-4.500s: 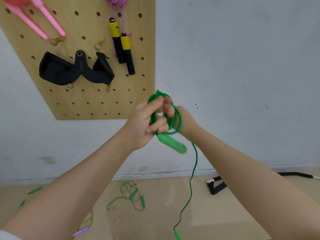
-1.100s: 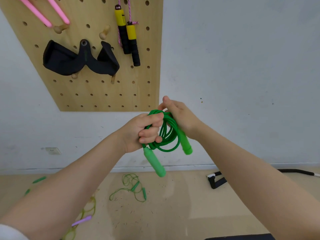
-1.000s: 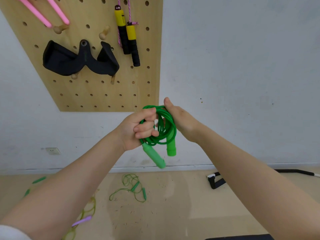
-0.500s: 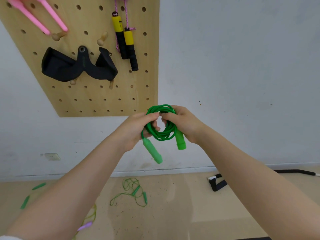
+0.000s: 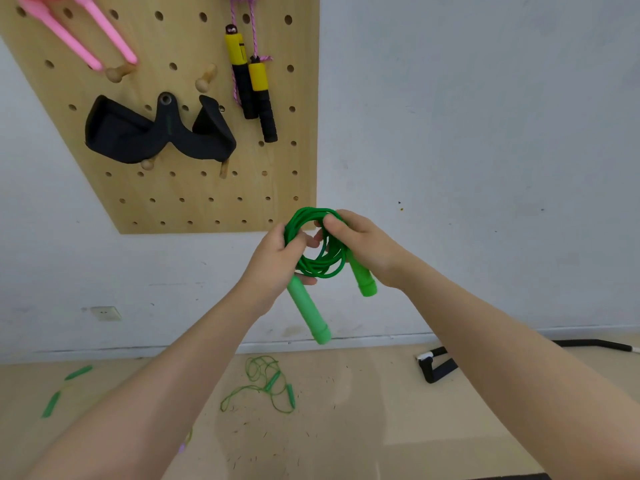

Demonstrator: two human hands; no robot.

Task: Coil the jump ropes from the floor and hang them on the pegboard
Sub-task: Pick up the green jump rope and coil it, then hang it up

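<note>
Green rope in hand: the green jump rope (image 5: 318,251) is wound into a tight coil, both handles dangling below it.
Hands: left hand (image 5: 277,261) and right hand (image 5: 363,244) are each closed on opposite sides of the coil, in front of the wall just below the pegboard (image 5: 194,188).
Already hung: a pink rope (image 5: 100,43) and a yellow-and-black-handled rope (image 5: 252,84).
Left: hang this coil on a free peg (image 5: 206,79); another thin green rope (image 5: 266,386) and more handles lie on the floor (image 5: 346,427).

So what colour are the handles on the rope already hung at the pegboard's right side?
Yellow on top, black foam below: handles, clearest in the head view.
</note>
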